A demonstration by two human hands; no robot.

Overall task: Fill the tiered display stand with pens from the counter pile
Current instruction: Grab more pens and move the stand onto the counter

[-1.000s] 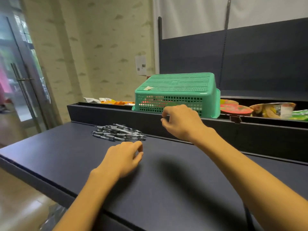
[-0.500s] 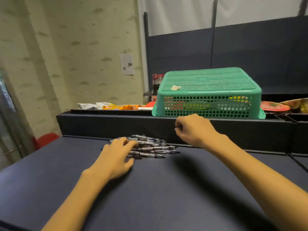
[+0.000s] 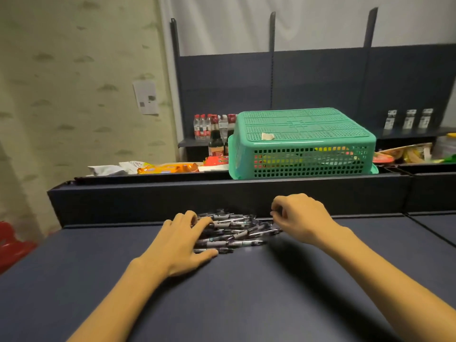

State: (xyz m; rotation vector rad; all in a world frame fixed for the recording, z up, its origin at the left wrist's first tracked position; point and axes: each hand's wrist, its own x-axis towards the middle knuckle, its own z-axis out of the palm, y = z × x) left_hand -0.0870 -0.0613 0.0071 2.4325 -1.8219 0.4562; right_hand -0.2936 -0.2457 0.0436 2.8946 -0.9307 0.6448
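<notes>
A pile of pens with clear barrels and dark grips lies on the dark counter, against the raised back ledge. My left hand rests on the pile's left side, fingers spread over the pens. My right hand hovers at the pile's right end with fingers curled; whether it pinches a pen is hidden. No tiered display stand is in view.
An upturned green plastic basket sits on the shelf behind the ledge, over snack packets. More snack packets lie to its left, bottles stand behind. A red object sits low at the left.
My view has swung left and closer to the pile. My left hand slid forward onto the pens. My right hand dropped from the ledge to the pile's right end.
</notes>
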